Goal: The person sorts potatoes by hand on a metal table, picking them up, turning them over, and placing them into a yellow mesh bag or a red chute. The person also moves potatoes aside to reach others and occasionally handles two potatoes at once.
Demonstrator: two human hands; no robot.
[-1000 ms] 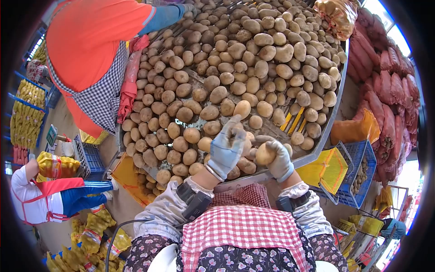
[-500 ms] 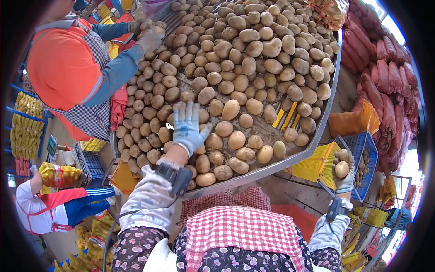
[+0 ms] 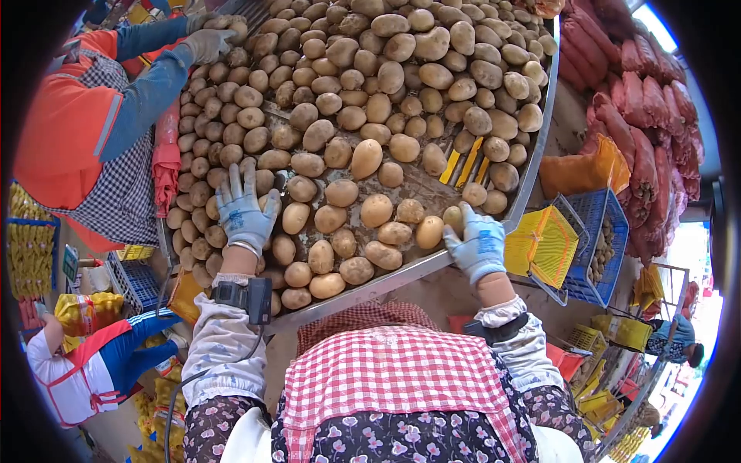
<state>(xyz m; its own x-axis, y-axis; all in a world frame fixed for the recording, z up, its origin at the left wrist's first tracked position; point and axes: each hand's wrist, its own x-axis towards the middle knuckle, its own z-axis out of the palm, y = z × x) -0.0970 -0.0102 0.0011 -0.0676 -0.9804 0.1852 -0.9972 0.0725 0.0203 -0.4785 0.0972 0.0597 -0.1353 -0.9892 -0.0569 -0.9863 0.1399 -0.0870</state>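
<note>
A metal sorting table point(image 3: 421, 268) carries a large heap of brown potatoes point(image 3: 367, 159). My left hand point(image 3: 247, 212), in a light blue and white glove, lies with fingers spread on potatoes at the table's left part. My right hand point(image 3: 478, 245), gloved alike, is at the table's front right rim. Its thumb and fingers are around a small potato point(image 3: 454, 219), with another potato point(image 3: 430, 231) just to the left. Beyond the rim, a yellow mesh bag point(image 3: 543, 245) hangs open beside a blue crate point(image 3: 598, 258) with potatoes in it.
A co-worker in an orange top point(image 3: 65, 147) handles potatoes at the table's upper left. Red mesh sacks point(image 3: 644, 147) are stacked on the right. Yellow slats point(image 3: 467, 163) show through the tabletop. Another person point(image 3: 85, 366) stands lower left by filled yellow bags point(image 3: 89, 315).
My right hand has come from the yellow bag to the table rim; the two potatoes it held are gone from it, and it grips another. My left hand has shifted left in view.
</note>
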